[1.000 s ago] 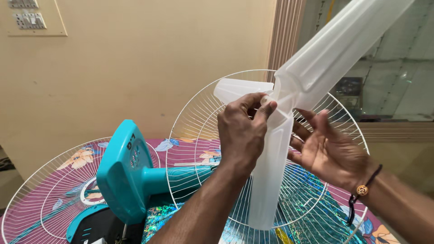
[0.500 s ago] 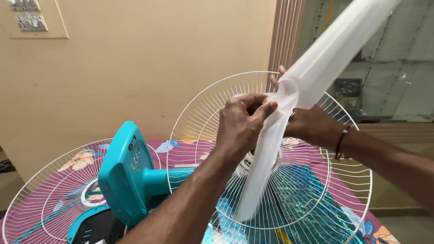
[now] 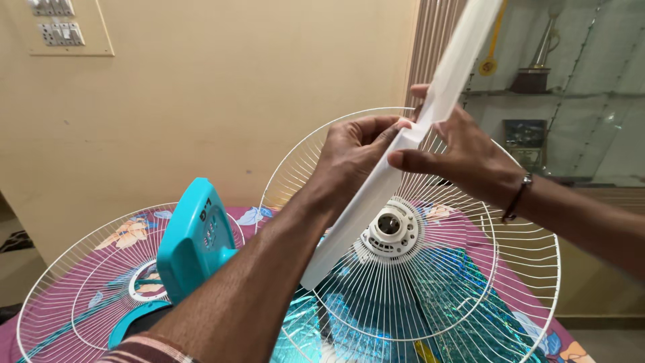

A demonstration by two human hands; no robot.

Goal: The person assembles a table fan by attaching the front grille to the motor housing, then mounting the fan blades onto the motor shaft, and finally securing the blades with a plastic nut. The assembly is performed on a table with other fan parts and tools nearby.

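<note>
Hands (image 3: pixel 416 151) hold fan blade (image 3: pixel 396 168) edge-on, slanting upper-right.

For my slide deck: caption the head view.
Both hands, left hand and right hand, hold a translucent fan blade above a white wire guard.

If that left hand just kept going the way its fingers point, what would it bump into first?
The left hand, gripping the translucent fan blade, points right, toward the right hand. It would most likely meet that hand's fingers first, since they hold the same blade, though depth is hard to judge.
</note>
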